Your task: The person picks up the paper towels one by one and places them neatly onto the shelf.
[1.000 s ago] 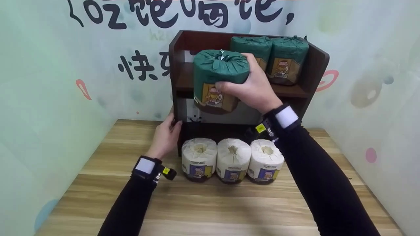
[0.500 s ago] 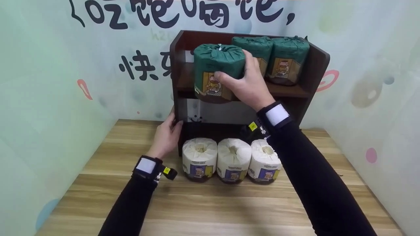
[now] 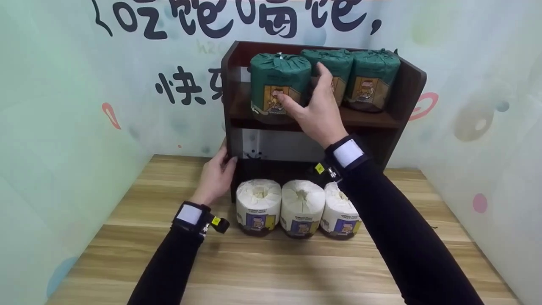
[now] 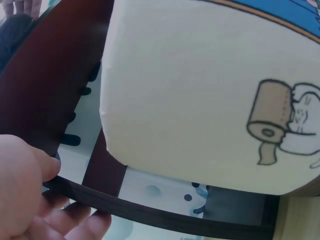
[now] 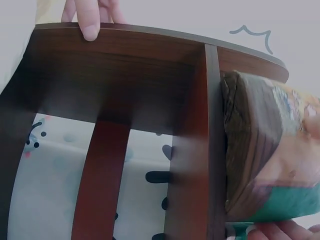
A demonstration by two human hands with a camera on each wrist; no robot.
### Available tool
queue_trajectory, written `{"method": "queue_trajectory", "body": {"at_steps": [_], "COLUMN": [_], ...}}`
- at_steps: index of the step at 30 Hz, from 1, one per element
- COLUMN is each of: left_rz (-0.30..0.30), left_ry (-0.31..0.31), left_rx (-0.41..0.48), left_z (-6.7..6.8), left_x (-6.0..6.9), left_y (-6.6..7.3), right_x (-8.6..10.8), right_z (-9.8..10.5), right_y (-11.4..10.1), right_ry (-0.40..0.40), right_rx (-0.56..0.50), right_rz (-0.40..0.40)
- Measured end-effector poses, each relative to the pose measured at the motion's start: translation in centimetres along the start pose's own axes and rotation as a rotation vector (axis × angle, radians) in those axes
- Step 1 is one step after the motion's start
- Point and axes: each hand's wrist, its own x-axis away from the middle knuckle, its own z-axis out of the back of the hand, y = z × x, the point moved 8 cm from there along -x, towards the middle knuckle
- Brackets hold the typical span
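Note:
My right hand [image 3: 322, 114] holds a green-wrapped toilet paper roll [image 3: 277, 72] upright at the left of the upper shelf. Its thumb lies on the printed front and its fingers reach along the right side. In the right wrist view, the roll's base [image 5: 237, 145] is against or very near the shelf board [image 5: 213, 125]; contact is hard to tell. My left hand [image 3: 216, 176] grips the left side panel of the dark brown shelf unit [image 3: 413, 95], as the left wrist view also shows with the thumb and fingers [image 4: 75, 215] on either side of the panel edge.
Two more green rolls stand on the upper shelf, a middle one [image 3: 334, 59] and a right one [image 3: 372, 80]. Three white toilet paper rolls [image 3: 302, 207] stand in a row at the unit's base, on the wooden table [image 3: 271, 271]. Printed walls [image 3: 51, 106] enclose the table.
My right hand has brought the green roll upward and back, toward the upper shelf's left end. My left hand has stayed on the side panel.

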Motion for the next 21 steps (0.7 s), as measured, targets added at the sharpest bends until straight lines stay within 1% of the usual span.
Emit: {"method": "queue_trajectory", "body": {"at_steps": [3,7,12,13,15,16,18,20,21], "left_rz": [0.011,0.015,0.012,0.013,0.015,0.014,0.016,0.014,0.015], "left_ry": [-0.002,-0.003,0.003,0.004,0.008,0.011,0.016,0.019,0.019], "left_rx": [0.002,-0.001,-0.004,-0.004,0.001,0.002,0.005,0.002,0.001], "left_z": [0.0,0.0,-0.1,-0.1,-0.1,0.0,0.0,0.0,0.0], "left_x": [-0.1,-0.2,-0.3,-0.3,-0.2,-0.2,-0.1,-0.1,0.0], "left_y": [0.0,-0.1,-0.2,-0.2,-0.2,-0.1,-0.1,0.0,0.0], "right_x": [0.0,0.0,0.0,0.0,0.1,0.1,0.2,0.4,0.5], "right_z": [-0.2,-0.3,-0.8,-0.9,-1.0,-1.0,-1.0,-1.3,-1.5], "right_y": [-0.2,-0.3,-0.7,-0.8,-0.9,-1.0,-1.3,-1.4,-1.4], "right_ry": [0.016,0.030,0.017,0.022,0.057,0.082,0.125,0.133,0.122], "right_rx": [0.023,0.117,0.185,0.192,0.196,0.196,0.197,0.210,0.224], "right_rz": [0.021,0.024,0.028,0.027,0.035,0.047,0.096,0.158,0.186]}}
